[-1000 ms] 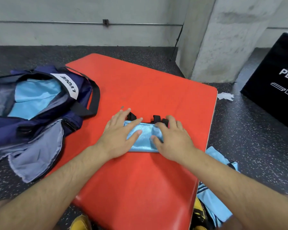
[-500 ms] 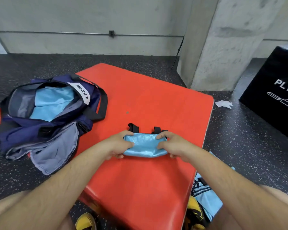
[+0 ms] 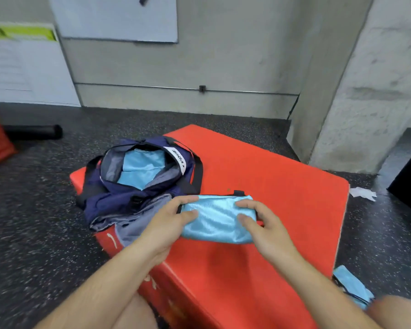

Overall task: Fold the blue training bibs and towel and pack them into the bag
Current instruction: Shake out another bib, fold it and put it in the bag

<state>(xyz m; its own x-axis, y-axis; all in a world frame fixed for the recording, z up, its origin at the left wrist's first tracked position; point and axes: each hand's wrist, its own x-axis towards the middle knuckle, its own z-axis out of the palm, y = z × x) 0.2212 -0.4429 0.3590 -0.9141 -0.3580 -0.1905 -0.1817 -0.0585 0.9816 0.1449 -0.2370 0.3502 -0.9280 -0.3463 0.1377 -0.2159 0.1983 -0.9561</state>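
Head view: my left hand (image 3: 173,219) and right hand (image 3: 261,224) each grip one end of the folded bib (image 3: 218,219), fingers curled round it, over the red pad (image 3: 282,186). The open bag (image 3: 119,198) lies just beside my left hand. Bare pad stretches right to its edge.

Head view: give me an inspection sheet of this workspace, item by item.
Surface: red pad on speckled floor.
Job's things: folded blue bib held over the pad; navy bag open, blue fabric inside; second bib on floor, right.
Clutter: paper scrap, black roller on floor.
Hands: left hand and right hand each grip a bib end.
Cables: thin dark line beside pillar, unclear.
Surroundings: concrete wall, pillar.
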